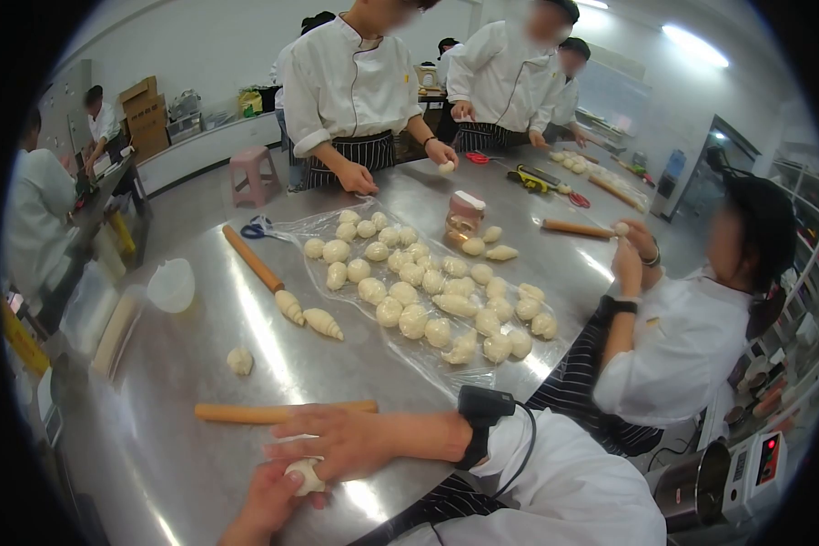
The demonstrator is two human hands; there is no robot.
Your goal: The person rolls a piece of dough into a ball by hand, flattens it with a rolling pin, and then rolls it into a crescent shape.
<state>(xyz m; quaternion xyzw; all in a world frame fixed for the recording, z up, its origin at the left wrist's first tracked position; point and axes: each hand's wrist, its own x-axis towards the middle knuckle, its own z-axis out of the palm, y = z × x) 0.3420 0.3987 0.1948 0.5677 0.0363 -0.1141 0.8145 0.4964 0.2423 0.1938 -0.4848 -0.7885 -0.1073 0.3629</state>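
A small piece of white dough [306, 475] is held between my two hands above the near edge of the steel table. My left hand [262, 500] wraps around it from below, its fingers closed. Over the top reaches my right hand [341, 441], fingers long across the dough and the thumb side against it; a dark band sits on that wrist. Just beyond my fingers lies a wooden rolling pin [237, 414], partly behind the right hand. One lone dough ball [239, 361] rests farther off to the left.
Many dough balls [412, 320] lie under a clear plastic sheet [441, 371] mid-table. Two ridged dough rolls [323, 323], another rolling pin [252, 258], blue scissors [266, 228] and a plastic scraper [171, 286] are nearby. Co-workers [673, 350] handle dough around the table.
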